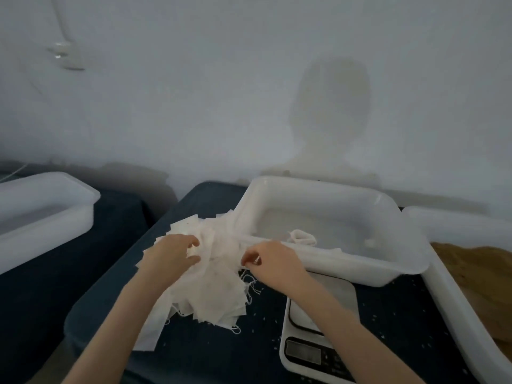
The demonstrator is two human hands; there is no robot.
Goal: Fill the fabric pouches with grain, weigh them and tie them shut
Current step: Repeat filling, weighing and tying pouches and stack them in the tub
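A loose heap of white fabric pouches [213, 289] with thin strings lies on the dark blue tabletop. My left hand [173, 254] rests on the heap's upper left, fingers curled into the cloth. My right hand [273, 263] pinches a pouch edge at the heap's right side, beside the near rim of a white tub [360, 266]. One tied white pouch [302, 237] lies inside that tub. A digital scale [318, 336] sits under my right forearm. Brown grain [482, 275] fills a white tray at the right edge.
Another white tub [47, 217] stands at the far left on a separate dark surface. A gap separates the two surfaces. A pale wall [249, 92] rises right behind the tubs. Grain specks dot the tabletop [393, 322] around the scale.
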